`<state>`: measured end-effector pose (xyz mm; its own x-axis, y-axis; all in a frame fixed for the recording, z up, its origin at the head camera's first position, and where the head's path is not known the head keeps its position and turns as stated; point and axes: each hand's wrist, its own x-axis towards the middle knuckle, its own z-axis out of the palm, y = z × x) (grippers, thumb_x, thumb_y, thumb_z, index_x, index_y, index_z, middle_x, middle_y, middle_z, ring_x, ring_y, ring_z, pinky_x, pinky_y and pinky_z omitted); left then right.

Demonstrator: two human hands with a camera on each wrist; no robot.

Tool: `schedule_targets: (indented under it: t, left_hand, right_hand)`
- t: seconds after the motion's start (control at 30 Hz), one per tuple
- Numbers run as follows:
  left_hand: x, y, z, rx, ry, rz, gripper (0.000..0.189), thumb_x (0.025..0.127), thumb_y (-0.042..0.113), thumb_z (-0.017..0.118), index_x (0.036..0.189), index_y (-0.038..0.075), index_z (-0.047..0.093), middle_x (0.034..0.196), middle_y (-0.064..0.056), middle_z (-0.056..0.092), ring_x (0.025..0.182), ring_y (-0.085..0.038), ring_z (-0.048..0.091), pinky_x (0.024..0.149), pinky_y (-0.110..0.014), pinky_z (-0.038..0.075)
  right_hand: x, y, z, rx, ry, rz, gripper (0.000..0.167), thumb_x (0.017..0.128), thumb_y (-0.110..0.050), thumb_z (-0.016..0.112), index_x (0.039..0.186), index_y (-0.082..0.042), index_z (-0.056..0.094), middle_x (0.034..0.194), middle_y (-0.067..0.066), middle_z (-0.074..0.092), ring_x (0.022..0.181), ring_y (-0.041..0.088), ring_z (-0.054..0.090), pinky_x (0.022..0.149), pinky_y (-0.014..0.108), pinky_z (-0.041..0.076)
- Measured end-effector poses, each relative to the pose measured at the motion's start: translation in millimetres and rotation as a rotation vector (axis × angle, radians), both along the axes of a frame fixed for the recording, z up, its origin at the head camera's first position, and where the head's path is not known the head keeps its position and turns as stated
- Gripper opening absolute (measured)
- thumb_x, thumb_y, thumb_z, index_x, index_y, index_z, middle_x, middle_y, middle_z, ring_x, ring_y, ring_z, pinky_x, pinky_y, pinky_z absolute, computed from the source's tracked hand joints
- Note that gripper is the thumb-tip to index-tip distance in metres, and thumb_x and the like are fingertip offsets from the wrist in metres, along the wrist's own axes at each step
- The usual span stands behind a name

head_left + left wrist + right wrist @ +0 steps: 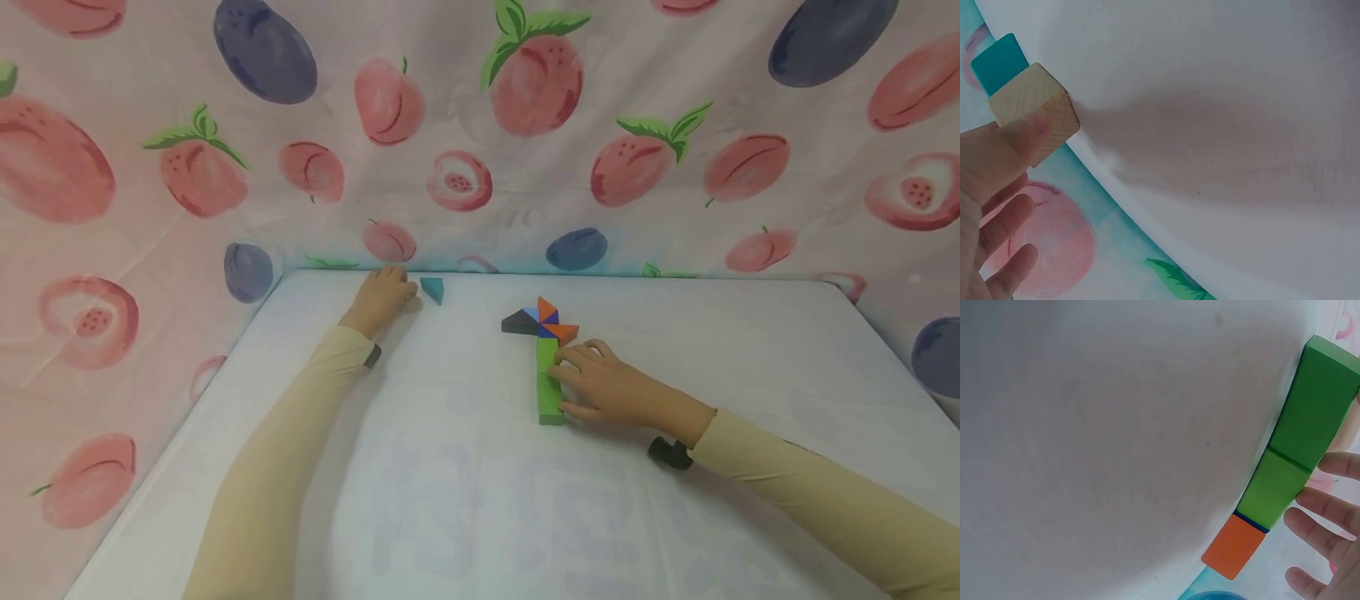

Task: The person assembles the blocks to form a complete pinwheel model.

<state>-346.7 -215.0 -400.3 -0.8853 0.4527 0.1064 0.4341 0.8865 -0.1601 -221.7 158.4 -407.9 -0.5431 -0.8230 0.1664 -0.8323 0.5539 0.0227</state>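
In the left wrist view my left hand (997,169) pinches a bare wooden block (1035,109), thumb across its face. A teal triangular block (432,289) lies just to the right of that hand (380,302) in the head view. My right hand (611,385) rests beside two green blocks (550,400) laid end to end, its spread fingers touching their side. Above the green pair, orange blocks (567,333), small blue pieces and a black block (520,322) meet in a pinwheel shape. In the right wrist view an orange block (1234,545) adjoins the lighter green block (1272,490).
All the blocks lie on a white-covered table (465,500). A fruit-printed cloth (465,108) rises behind the table's far edge and along its left side. The left hand is close to that far edge.
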Motion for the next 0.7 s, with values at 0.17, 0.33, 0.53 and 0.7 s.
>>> schedule_targets:
  t: [0.17, 0.33, 0.53, 0.7]
  left_hand:
    - [0.7, 0.5, 0.7, 0.035, 0.001, -0.023, 0.020, 0.084, 0.002, 0.061, 0.101, 0.010, 0.069, 0.100, -0.014, 0.055, 0.095, -0.031, 0.051, 0.086, -0.045, 0.044]
    - [1.6, 6.3, -0.1, 0.075, -0.025, -0.062, 0.014, 0.085, 0.006, 0.063, 0.096, 0.011, 0.070, 0.099, -0.014, 0.060, 0.092, -0.030, 0.055, 0.083, -0.044, 0.046]
    - [9.3, 26.5, -2.4, 0.071, -0.044, -0.142, 0.011, 0.086, 0.014, 0.064, 0.093, 0.015, 0.072, 0.099, -0.010, 0.063, 0.091, -0.026, 0.057, 0.081, -0.042, 0.049]
    - [21.3, 49.5, -1.4, 0.060, -0.010, -0.246, 0.008, 0.086, 0.012, 0.064, 0.089, 0.013, 0.071, 0.091, -0.009, 0.062, 0.080, -0.023, 0.056, 0.074, -0.037, 0.050]
  right_hand:
    - [-0.3, -0.4, -0.4, 0.008, 0.001, -0.005, 0.043, 0.086, -0.038, 0.063, 0.118, -0.010, 0.058, 0.119, 0.009, 0.054, 0.113, 0.024, 0.050, 0.098, 0.050, 0.036]
    - [-0.6, -0.9, -1.0, 0.014, 0.003, -0.009, 0.043, 0.086, -0.039, 0.063, 0.118, -0.011, 0.058, 0.119, 0.009, 0.054, 0.113, 0.024, 0.050, 0.098, 0.051, 0.036]
    - [-0.6, -0.4, -0.9, 0.014, 0.004, -0.012, 0.042, 0.086, -0.038, 0.062, 0.117, -0.011, 0.058, 0.118, 0.008, 0.054, 0.113, 0.024, 0.050, 0.098, 0.051, 0.036]
    - [-1.0, 0.0, -2.1, -0.002, 0.015, 0.000, 0.042, 0.085, -0.037, 0.064, 0.116, -0.010, 0.058, 0.118, 0.009, 0.055, 0.112, 0.024, 0.050, 0.097, 0.051, 0.037]
